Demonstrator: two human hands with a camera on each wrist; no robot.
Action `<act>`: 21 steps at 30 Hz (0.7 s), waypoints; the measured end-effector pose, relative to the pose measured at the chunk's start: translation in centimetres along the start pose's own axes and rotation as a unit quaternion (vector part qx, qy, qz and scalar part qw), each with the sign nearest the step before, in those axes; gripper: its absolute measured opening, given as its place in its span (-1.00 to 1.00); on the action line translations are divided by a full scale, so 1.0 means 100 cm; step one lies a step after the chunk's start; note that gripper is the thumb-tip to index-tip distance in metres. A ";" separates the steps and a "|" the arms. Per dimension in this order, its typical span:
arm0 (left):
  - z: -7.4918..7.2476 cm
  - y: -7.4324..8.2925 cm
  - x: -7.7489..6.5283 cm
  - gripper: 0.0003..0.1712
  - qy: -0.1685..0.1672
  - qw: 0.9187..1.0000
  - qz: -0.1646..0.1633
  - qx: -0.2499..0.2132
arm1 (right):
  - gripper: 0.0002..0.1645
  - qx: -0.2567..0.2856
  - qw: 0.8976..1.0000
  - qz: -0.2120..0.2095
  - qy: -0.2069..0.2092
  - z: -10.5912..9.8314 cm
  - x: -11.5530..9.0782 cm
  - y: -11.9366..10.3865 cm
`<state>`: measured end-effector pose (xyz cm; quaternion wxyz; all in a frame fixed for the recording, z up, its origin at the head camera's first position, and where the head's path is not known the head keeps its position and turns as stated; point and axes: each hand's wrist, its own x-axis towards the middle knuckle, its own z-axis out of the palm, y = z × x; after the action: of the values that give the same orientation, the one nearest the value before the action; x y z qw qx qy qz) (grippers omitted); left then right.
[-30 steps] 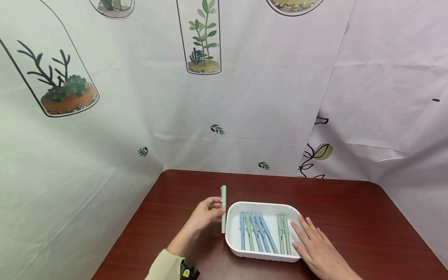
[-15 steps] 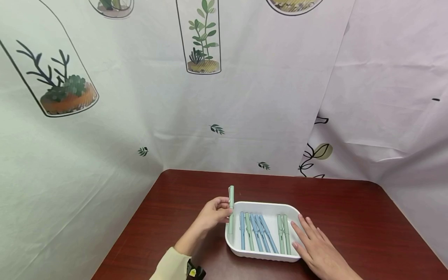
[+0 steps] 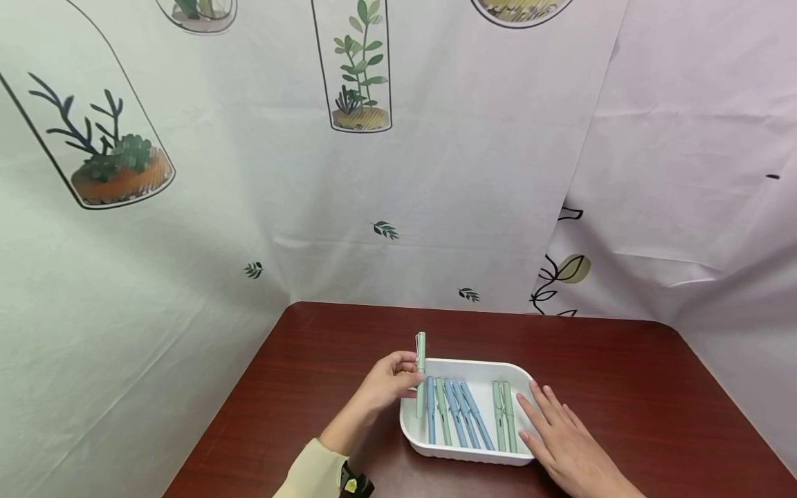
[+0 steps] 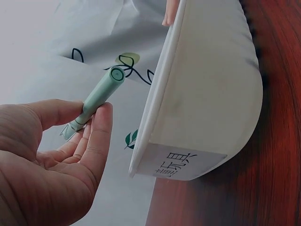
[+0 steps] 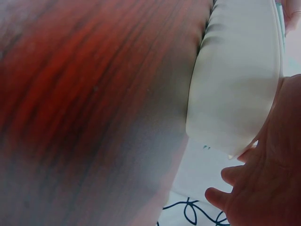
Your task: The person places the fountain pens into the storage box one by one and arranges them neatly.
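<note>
My left hand [image 3: 389, 384] pinches a pale green pen [image 3: 420, 353] between thumb and fingers, its clip end up, above the left side of a white tray [image 3: 467, 455]. In the left wrist view the pen [image 4: 101, 94] is held clear of the tray's wall [image 4: 211, 94]. Inside the tray lie several blue pens [image 3: 431, 415] and green pens [image 3: 509, 418], in a left group and a right pair. My right hand [image 3: 563, 443] rests with spread, straight fingers at the tray's right rim; the right wrist view shows this hand [image 5: 263, 188] against the wall.
The tray stands on a dark red wooden table [image 3: 311, 346]. A label [image 4: 183, 162] with printed characters is on the tray's outer wall. Behind the table hangs a pale cloth [image 3: 461, 194] with plant drawings.
My left hand has moved right with the green pen, from outside the tray's left rim to above its left side. The right hand and tray have stayed put.
</note>
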<state>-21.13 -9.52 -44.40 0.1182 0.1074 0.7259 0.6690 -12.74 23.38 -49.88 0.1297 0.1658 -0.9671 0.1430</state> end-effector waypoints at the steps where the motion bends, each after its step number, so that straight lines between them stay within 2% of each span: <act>1: 0.001 0.000 0.000 -0.48 -0.001 1.000 0.000 -0.001 | -0.29 0.000 1.000 0.000 0.001 0.000 0.000 0.000; 9: 0.009 -0.001 0.002 -0.46 -0.008 1.000 0.002 -0.006 | -0.29 -0.004 1.000 -0.008 0.008 0.001 0.000 0.001; 14: 0.015 -0.001 0.005 -0.47 -0.016 1.000 0.003 -0.018 | -0.31 -0.011 0.999 -0.021 0.030 0.001 0.000 0.002; 21: 0.025 -0.002 0.007 -0.49 -0.014 1.000 -0.006 -0.011 | -0.31 -0.012 0.999 -0.016 0.028 0.003 0.000 0.001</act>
<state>-20.99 -7.00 -44.82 0.1331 0.1113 0.7173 0.6748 -12.85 23.40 -50.14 0.1609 0.1753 -0.9620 0.1341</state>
